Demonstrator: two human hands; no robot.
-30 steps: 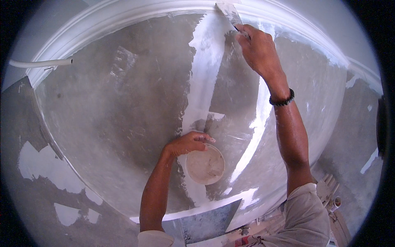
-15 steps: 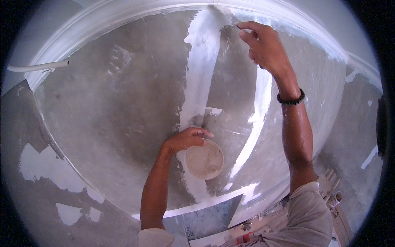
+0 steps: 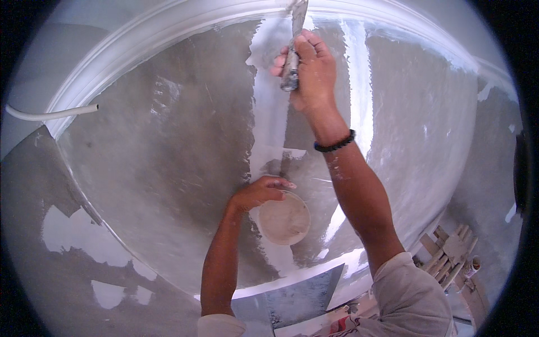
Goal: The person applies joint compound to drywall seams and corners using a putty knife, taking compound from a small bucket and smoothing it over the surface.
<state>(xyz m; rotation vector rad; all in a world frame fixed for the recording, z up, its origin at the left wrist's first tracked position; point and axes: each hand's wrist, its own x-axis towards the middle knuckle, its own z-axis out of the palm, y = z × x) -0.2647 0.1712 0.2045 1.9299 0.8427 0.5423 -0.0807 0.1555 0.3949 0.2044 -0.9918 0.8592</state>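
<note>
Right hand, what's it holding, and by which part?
The right hand grips a putty knife by its handle, with the blade pointing up at the white moulding.

The right hand wraps the putty knife, hiding most of its handle, and the blade's tip runs out at the picture's top edge. The left hand covers part of the rim of the round bowl. Both sleeves are cut off by the lower edge. The wooden pieces at lower right are too distorted to identify.
</note>
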